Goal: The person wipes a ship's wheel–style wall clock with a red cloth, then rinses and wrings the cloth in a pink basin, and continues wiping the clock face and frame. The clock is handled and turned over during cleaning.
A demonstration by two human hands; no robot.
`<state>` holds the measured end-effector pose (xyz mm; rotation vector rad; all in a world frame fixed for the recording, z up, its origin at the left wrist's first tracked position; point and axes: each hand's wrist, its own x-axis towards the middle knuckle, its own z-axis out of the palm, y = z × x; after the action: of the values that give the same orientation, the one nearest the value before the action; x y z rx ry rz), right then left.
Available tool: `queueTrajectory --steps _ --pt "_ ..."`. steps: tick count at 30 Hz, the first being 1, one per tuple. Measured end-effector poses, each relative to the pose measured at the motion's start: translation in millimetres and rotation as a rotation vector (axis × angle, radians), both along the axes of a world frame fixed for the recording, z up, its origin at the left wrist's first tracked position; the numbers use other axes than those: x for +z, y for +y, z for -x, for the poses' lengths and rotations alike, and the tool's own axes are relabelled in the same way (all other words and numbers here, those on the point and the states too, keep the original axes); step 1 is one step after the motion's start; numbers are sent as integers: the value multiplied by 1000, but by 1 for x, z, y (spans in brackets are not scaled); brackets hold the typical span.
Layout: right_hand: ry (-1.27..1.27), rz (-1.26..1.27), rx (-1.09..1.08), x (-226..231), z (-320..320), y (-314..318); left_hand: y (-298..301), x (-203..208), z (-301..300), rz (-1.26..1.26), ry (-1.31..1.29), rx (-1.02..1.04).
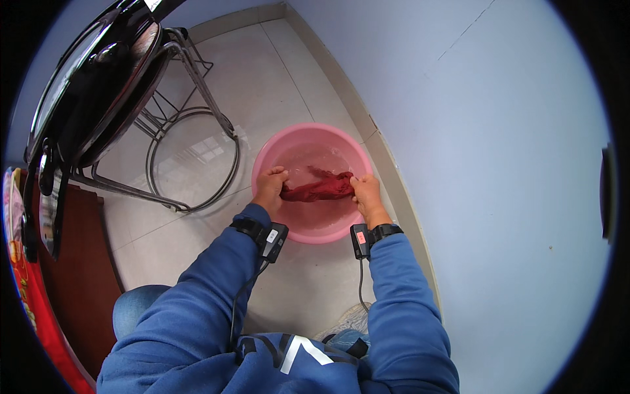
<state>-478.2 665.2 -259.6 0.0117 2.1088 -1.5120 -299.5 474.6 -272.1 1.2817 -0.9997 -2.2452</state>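
A wet-looking dark red cloth (319,190) is stretched sideways between my hands, inside a round pink basin (268,152) that has water in it. My left hand (270,188) grips the cloth's left end near the basin's left rim. At the right rim, my right hand (367,194) is closed on the other end. A loose tail of the cloth sticks up at the far side, between the hands. The fingertips are partly hidden by the cloth and the hands themselves.
The basin stands on a pale tiled floor (275,72), close to a light blue wall (499,197) on the right. At the left are a metal-framed stool (190,203) and a glossy black object (65,111). A dark brown wooden piece (75,243) stands near red patterned fabric (33,289).
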Motion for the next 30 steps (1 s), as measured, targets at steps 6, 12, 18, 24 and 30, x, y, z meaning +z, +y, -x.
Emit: queueTrajectory --steps 6,12,18,24,30 --pt "158 -135 -34 -6 -8 -6 11 13 -2 514 -212 -652" --pt "60 -192 95 10 -18 -11 19 8 -3 546 -338 -837" --pt "-221 371 53 18 -4 3 0 13 4 312 -69 -745" --pt "-403 811 176 63 1 -27 -11 35 9 298 107 -874" --pt "-432 677 232 80 -24 -42 18 41 12 184 166 -701"
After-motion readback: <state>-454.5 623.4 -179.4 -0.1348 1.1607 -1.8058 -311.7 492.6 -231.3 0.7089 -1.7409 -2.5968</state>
